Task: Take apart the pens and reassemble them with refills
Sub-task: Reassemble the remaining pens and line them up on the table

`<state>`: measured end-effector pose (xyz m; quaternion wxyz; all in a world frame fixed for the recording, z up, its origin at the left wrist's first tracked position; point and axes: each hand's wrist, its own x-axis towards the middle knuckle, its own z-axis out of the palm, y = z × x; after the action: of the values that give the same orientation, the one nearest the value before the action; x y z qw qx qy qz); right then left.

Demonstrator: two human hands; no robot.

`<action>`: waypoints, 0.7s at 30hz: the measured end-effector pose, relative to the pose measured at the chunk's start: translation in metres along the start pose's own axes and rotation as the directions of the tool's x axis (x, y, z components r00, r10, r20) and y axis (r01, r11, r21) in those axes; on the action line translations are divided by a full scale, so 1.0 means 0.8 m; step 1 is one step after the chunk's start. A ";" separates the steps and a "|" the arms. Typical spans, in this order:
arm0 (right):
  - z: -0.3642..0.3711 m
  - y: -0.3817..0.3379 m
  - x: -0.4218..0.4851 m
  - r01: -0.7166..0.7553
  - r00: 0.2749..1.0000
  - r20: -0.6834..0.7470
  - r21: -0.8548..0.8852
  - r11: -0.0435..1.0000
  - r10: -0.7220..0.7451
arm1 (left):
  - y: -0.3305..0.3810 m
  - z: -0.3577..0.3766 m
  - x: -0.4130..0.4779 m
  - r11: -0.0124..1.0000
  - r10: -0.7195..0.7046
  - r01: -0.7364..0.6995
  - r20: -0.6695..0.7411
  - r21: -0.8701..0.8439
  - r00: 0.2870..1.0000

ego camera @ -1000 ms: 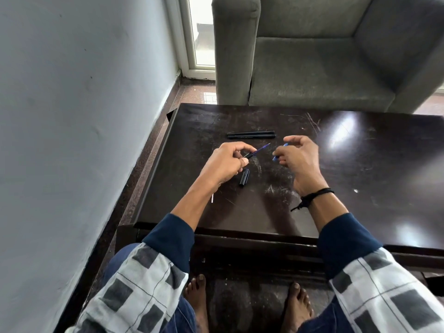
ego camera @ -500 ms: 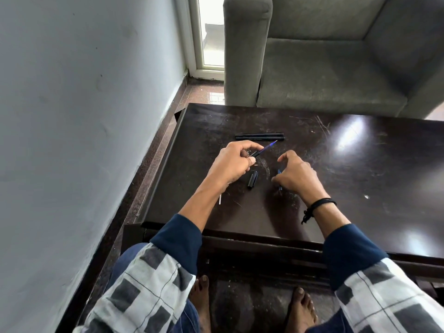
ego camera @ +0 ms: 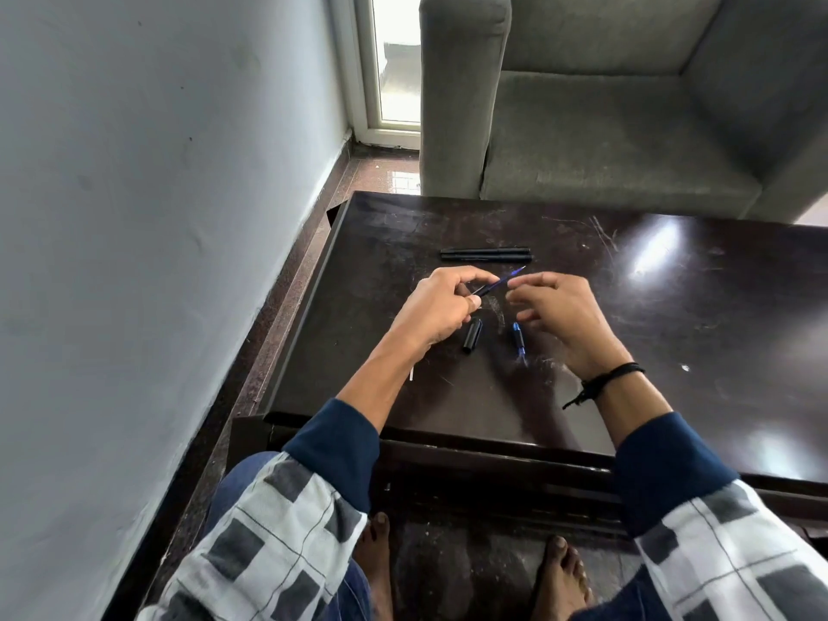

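1. The left hand [ego camera: 441, 309] pinches a partly stripped pen [ego camera: 483, 289] between thumb and curled fingers, just above the table [ego camera: 672, 351].
2. The pen's long axis runs on a slant. Its dark end sits inside the left hand's grip, and its blue refill [ego camera: 511, 275] points up and away toward the right hand's fingertips, with the fine tip just past them.
3. The right hand [ego camera: 564, 318] is loosely curled with its fingers a little spread. Its fingertips [ego camera: 515, 283] are right at the refill, but motion blur hides whether they pinch it.
4. A black cap [ego camera: 472, 336] lies on the table just below the left hand's thumb, its long axis nearly toward the person.
5. A small blue tip piece [ego camera: 518, 337] lies under the right hand's fingers, roughly parallel to the cap.
6. Two black pens [ego camera: 486, 254] lie side by side just beyond both hands, running left to right. Any print on them is too small to read.
7. A black cord band [ego camera: 605, 380] circles the right wrist.
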<state>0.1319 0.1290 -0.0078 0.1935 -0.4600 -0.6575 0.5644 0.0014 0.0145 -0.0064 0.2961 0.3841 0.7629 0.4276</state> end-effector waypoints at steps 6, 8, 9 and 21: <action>0.001 -0.006 -0.006 -0.033 0.999 0.045 0.237 0.971 0.023 | 0.002 0.003 -0.001 1.000 0.006 -0.006 0.022 0.009 1.000; 0.001 -0.006 -0.006 -0.045 0.999 0.013 0.302 0.952 0.044 | 0.002 0.003 -0.002 1.000 -0.002 0.002 0.028 0.005 1.000; -0.001 -0.006 -0.005 -0.042 0.999 -0.012 0.339 0.940 0.049 | 0.001 0.002 -0.002 1.000 -0.005 0.005 0.029 0.003 1.000; 0.008 -0.008 -0.010 -0.069 0.998 0.019 0.443 0.894 0.068 | 0.001 0.002 0.000 1.000 -0.006 0.007 0.025 -0.017 1.000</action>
<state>0.1289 0.1191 -0.0013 0.2724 -0.4258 -0.4952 0.7065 0.0032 0.0157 -0.0064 0.3104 0.3845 0.7566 0.4282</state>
